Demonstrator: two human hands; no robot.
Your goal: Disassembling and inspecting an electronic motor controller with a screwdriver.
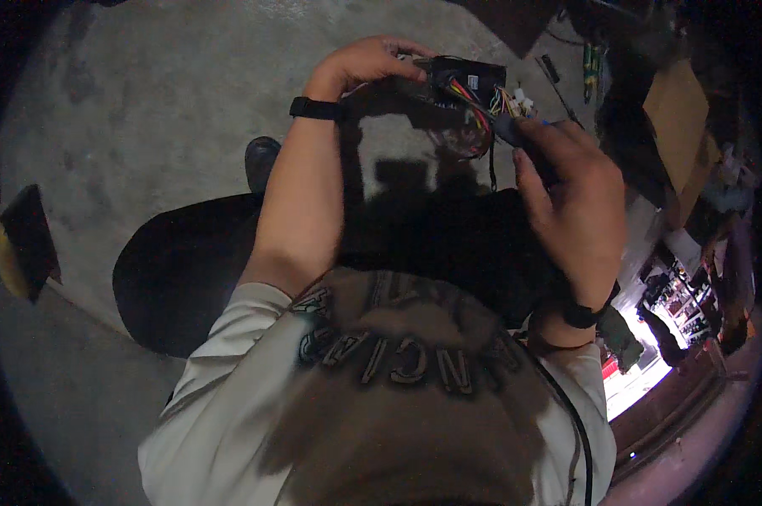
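Note:
My left hand (372,63) grips the left end of a black electronic box (474,72) in the upper middle. Thick red, yellow and dark wires (474,105) and thinner coloured leads with white connectors (520,99) come out of it and hang over the floor. My right hand (566,185) is closed round a dark tool handle with some blue (503,126), its tip at the wires, largely hidden by my fingers.
My bent dark-clad leg (179,261) rests on the concrete floor (128,110). Long hand tools (590,72) lie at the upper right beside cardboard (676,118). A dark and yellow object (23,240) is at the left. Clutter fills the right edge.

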